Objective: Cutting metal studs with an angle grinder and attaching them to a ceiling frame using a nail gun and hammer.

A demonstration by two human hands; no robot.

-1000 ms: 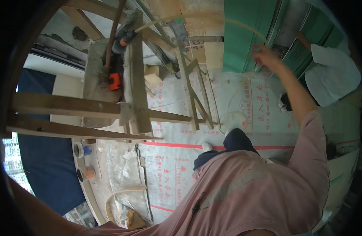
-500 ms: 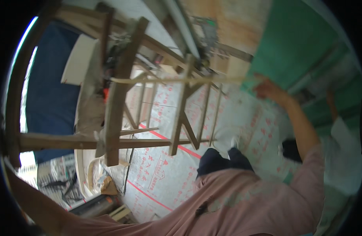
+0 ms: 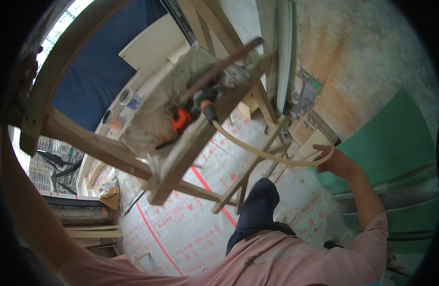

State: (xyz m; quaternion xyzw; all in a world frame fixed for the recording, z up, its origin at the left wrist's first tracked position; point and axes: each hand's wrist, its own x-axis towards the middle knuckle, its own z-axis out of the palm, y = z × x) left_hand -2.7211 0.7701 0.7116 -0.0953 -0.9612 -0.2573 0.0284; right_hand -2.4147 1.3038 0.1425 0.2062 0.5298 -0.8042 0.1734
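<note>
A long, thin pale strip (image 3: 272, 157) is pinched in my right hand (image 3: 341, 164), at the right of the view. It bows from the hand leftward to beside a dark power tool with an orange collar (image 3: 207, 107), and its right end curls upward around my fingers. The tool lies on a wooden-framed workbench (image 3: 174, 176), along with an orange-and-black object (image 3: 181, 120) that resembles a tape measure. Up the left rim stretches my left forearm (image 3: 33, 209). Its hand is lost in the dark edge near a wooden beam (image 3: 62, 62), so its fingers cannot be made out.
Two small tubs (image 3: 130, 98) stand on the bench's far left side, by a white panel (image 3: 160, 43). A wooden trestle (image 3: 250, 164) stands beyond the bench. Green sheets (image 3: 386, 148) lean at the right. Printed protective sheeting (image 3: 181, 233) covers the floor. Boards (image 3: 93, 231) lie at lower left.
My view has turned, and the bench sits closer and tilted. The strip, nearly straight before, now bends and curls at my right hand. A person in white at the right has left view.
</note>
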